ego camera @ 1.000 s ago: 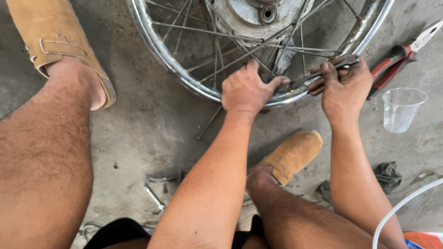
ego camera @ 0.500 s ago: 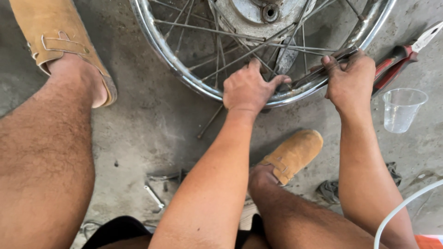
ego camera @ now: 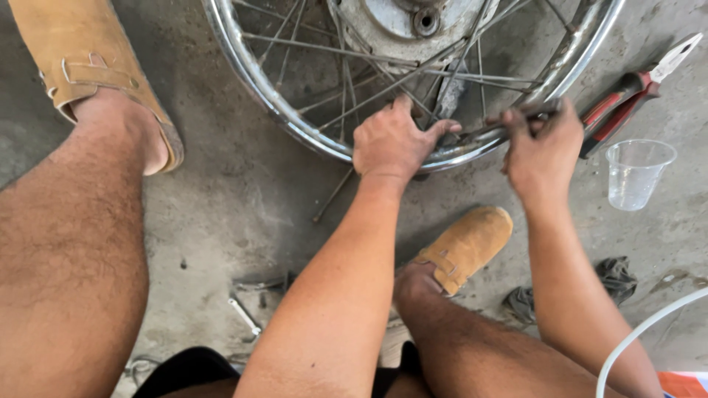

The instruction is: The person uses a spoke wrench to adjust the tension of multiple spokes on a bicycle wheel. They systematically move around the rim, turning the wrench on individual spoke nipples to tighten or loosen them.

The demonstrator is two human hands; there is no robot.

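Head view: you sit low on a stained grey concrete floor [ego camera: 221, 221], a small wrench [ego camera: 243, 315] and a dark rag [ego camera: 616, 276] lying near your tan shoe [ego camera: 464, 247]. Beyond, your left hand [ego camera: 394, 144] presses spread on the chrome wheel rim [ego camera: 287, 110]. Your right hand [ego camera: 542, 147] is closed around a thin tool [ego camera: 490, 131], probably a spoke wrench, its long axis running left-right along the rim. A clear cup [ego camera: 636, 173] and red pliers [ego camera: 627, 96] lie farther right.

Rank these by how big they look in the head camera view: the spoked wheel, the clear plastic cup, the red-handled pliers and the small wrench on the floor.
1. Spoked wheel, largest though partly out of frame.
2. Red-handled pliers and clear plastic cup: the pliers look longer, the cup wider, so no firm order between them.
3. Small wrench, smallest.
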